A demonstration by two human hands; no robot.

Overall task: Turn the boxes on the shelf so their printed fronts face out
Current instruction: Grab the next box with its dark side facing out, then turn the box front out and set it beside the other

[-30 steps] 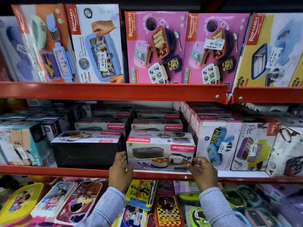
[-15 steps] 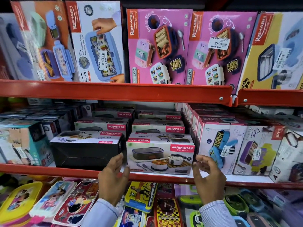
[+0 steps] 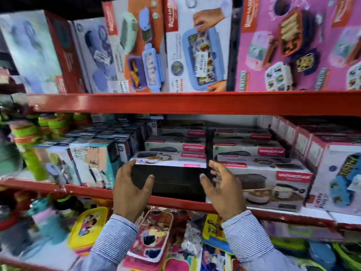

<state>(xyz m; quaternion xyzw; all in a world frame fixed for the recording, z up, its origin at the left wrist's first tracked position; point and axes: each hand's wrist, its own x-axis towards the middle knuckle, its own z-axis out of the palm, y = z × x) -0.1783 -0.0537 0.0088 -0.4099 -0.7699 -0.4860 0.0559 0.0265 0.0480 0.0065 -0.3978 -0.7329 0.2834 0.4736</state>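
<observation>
black blank side of the box point(image 3: 172, 181) faced out at the front edge of the middle shelf point(image 3: 88, 189). left hand point(image 3: 130, 192) cupped its left end; right hand point(image 3: 222, 190) was spread beside the right end. gripping both ends and lifting slightly should swivel it cleanly.

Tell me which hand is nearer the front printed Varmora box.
Right. The right hand sits just left of the printed box; the left hand holds the left end of the black box.
</observation>
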